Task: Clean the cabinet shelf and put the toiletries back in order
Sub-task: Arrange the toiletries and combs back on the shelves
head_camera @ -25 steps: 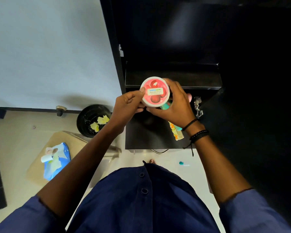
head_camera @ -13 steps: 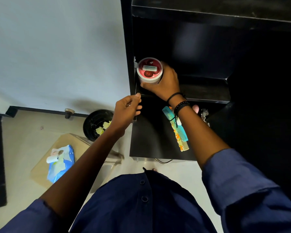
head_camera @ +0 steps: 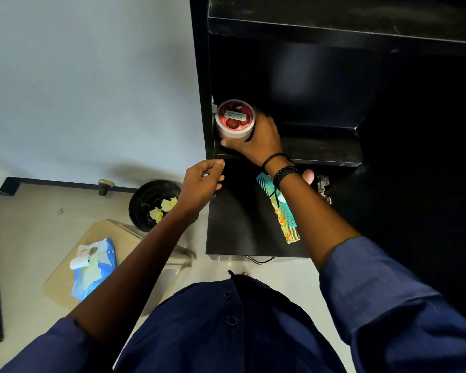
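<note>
A round white jar with a red fruit-print lid [head_camera: 235, 119] stands at the left end of the black cabinet shelf [head_camera: 323, 154], against the cabinet's left wall. My right hand [head_camera: 256, 138] wraps around the jar from the right and front. My left hand [head_camera: 202, 181] hovers just below the shelf's front left corner, fingers loosely curled and holding nothing. Two combs, one teal and one yellow-orange [head_camera: 280, 211], lie on the lower black surface [head_camera: 234, 224] under my right forearm.
A pink object [head_camera: 308, 175] and a metal hinge [head_camera: 323, 188] show behind my right wrist. On the floor at the left stand a black bin with yellow scraps [head_camera: 151, 203] and a blue wipes pack [head_camera: 94, 265] on a beige board.
My right hand has carried the jar from in front of my chest up onto the shelf's left end. My left hand let go of the jar and stayed lower.
</note>
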`<control>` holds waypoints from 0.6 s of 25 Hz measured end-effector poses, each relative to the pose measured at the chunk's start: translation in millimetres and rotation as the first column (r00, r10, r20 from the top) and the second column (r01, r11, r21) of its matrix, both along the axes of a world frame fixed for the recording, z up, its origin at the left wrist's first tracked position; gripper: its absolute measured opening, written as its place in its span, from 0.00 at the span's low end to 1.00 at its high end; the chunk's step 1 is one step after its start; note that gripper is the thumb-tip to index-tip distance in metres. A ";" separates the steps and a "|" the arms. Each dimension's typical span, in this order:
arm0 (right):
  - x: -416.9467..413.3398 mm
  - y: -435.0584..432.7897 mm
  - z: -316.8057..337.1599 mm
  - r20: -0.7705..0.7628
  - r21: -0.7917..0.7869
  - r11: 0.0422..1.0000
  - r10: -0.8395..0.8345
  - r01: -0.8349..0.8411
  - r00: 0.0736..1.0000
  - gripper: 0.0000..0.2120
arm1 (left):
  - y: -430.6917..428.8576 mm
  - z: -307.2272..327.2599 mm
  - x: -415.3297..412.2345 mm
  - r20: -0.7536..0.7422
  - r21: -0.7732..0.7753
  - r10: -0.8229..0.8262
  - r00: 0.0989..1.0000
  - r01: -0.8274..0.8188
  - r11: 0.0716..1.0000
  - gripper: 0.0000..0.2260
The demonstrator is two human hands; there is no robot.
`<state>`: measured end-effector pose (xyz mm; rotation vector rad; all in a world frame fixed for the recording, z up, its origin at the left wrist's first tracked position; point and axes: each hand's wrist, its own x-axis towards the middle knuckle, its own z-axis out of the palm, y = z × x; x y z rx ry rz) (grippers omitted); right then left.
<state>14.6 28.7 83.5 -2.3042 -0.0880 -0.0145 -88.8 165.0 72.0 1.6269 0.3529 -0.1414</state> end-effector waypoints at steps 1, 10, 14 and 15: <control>-3.6 -1.6 -0.6 -0.002 0.004 1.000 -0.010 0.010 1.000 0.45 | 0.7 0.1 -1.1 0.002 0.005 -0.010 1.000 0.010 1.000 0.11; -85.4 -13.5 -13.5 0.138 0.021 0.973 -0.232 0.231 0.963 0.37 | 1.0 -10.6 -30.6 -0.028 -0.028 -0.083 0.996 0.082 0.996 0.09; -154.6 -18.2 -44.1 0.202 0.052 0.931 -0.365 0.362 0.909 0.24 | -3.3 -33.4 -63.2 -0.042 0.025 -0.236 0.971 0.237 0.971 0.03; -175.0 -20.7 -55.5 0.168 0.034 0.921 -0.389 0.389 0.906 0.22 | -4.8 -41.6 -74.0 -0.058 0.046 -0.291 0.955 0.293 0.955 0.04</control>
